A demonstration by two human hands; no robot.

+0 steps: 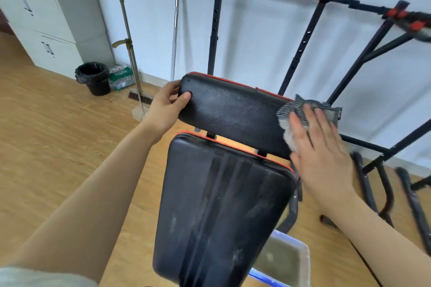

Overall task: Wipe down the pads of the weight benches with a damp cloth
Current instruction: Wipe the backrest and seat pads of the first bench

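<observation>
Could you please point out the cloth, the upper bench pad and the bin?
cloth (289, 109): head view, its striped upper-left part.
upper bench pad (233, 109): head view, centre of its face.
bin (96, 85): head view, its front wall.

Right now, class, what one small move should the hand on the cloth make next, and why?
Probably slide the right hand and the cloth leftward along the upper pad. The cloth sits at the pad's right end under that flat hand, the left hand grips the left end to steady it, and the stretch between them lies uncovered.
</observation>
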